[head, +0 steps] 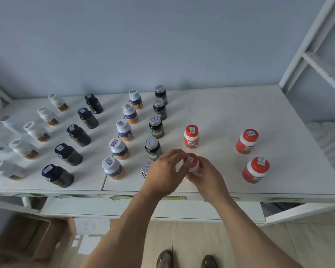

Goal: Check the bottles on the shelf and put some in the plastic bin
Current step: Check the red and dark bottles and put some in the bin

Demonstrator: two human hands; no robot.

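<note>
Hands meet over the shelf [220, 105]: our right hand [207, 176] grips a red-capped bottle [191, 163] near the front edge while left hand [165, 169] fingers curl around its cap, apparently turning it for inspection. No bin visible.

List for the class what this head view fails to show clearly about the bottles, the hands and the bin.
- Held red-capped bottle: body hidden by right hand and left hand.
- Silver-lidded bottle: mostly behind the left hand.
- White bottles at left edge: blurred.
- Cap stickers: print too small.
- Plastic bin: not in view.
</note>
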